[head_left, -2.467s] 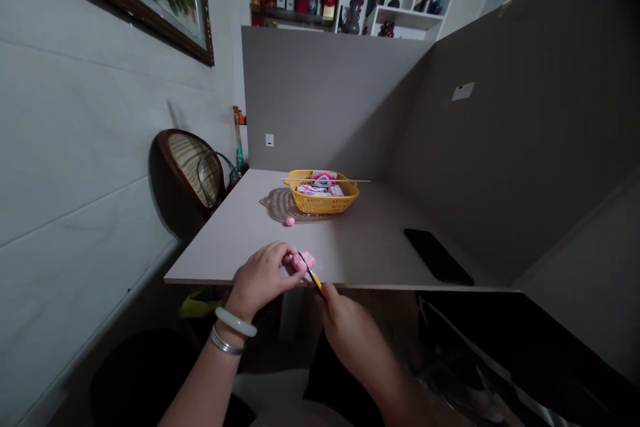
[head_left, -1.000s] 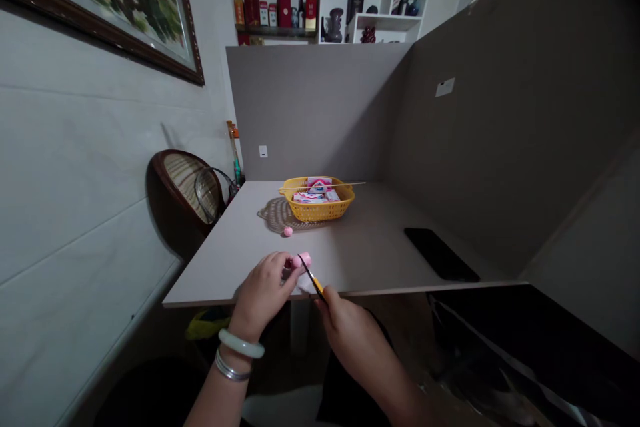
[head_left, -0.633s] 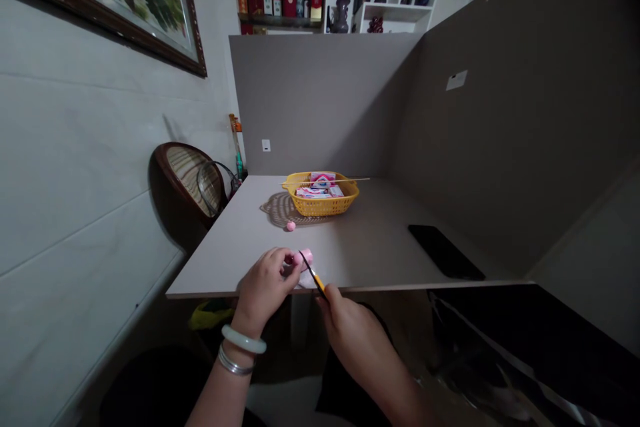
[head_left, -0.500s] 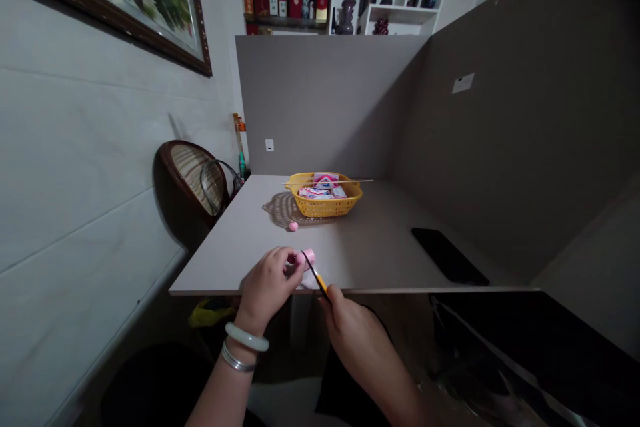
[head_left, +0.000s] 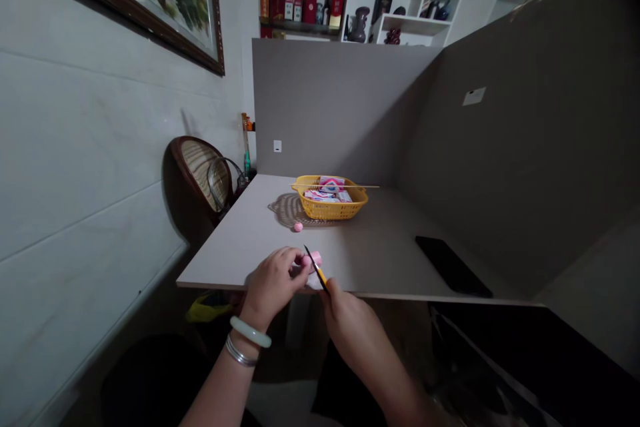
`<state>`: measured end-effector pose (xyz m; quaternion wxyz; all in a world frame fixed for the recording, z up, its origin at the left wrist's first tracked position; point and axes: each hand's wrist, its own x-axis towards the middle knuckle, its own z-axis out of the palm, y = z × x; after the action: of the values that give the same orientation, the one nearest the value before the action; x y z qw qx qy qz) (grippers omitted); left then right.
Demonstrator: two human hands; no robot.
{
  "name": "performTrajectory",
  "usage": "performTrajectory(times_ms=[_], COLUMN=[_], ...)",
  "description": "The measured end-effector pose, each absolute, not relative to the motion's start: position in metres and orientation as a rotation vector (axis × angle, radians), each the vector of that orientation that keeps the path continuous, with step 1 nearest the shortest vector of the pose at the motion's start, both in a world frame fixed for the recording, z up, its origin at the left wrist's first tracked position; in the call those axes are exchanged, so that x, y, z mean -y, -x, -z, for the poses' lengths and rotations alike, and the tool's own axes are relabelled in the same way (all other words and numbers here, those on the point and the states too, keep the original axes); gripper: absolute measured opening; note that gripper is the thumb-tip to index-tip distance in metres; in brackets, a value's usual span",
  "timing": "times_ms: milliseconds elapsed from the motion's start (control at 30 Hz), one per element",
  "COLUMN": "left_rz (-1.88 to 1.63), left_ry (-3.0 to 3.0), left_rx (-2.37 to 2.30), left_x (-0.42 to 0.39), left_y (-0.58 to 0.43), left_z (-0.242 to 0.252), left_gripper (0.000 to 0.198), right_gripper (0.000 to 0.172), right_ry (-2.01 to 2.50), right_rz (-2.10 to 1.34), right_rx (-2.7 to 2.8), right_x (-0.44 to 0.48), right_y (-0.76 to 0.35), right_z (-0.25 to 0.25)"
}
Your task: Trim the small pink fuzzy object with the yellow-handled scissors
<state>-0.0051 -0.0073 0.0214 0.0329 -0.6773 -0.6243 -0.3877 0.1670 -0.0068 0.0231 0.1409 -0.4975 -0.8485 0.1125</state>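
Observation:
Near the table's front edge, my left hand (head_left: 275, 281) pinches a small pink piece (head_left: 306, 260) between thumb and fingertips. My right hand (head_left: 347, 320) is closed round a yellow-and-black handled tool (head_left: 321, 275), whose dark, narrow blade points up and to the left, over the pink material. A larger pink lump (head_left: 316, 257) lies just behind the blade. Something whitish (head_left: 314, 282) shows beneath it, partly hidden by the hands. Farther back, a pink ball (head_left: 298, 227) rests on the table.
A yellow basket (head_left: 333, 211) of pink-and-white packets stands at the back of the table (head_left: 380, 260), a thin stick (head_left: 360, 186) across its rim. At the right lies a flat black object (head_left: 453, 265). Grey panels rise behind and to the right.
The whole view has shifted slightly, with the scene appearing farther right. Both hands keep nearly the same pose, and the blade looks a little more upright against the pink material.

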Motion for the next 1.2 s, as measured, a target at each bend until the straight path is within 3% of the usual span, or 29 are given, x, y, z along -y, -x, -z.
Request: performTrajectory(times_ms=[1200], left_rz=[1.171], left_ry=[2.008], left_rx=[1.958], left_x=[0.01], left_y=[0.003], left_z=[-0.024], left_gripper=[0.011], right_gripper=[0.021], right_ry=[1.437], right_rz=[-0.393], right_rx=[2.446], right_x=[0.024], right_y=[-0.184], right_z=[-0.004])
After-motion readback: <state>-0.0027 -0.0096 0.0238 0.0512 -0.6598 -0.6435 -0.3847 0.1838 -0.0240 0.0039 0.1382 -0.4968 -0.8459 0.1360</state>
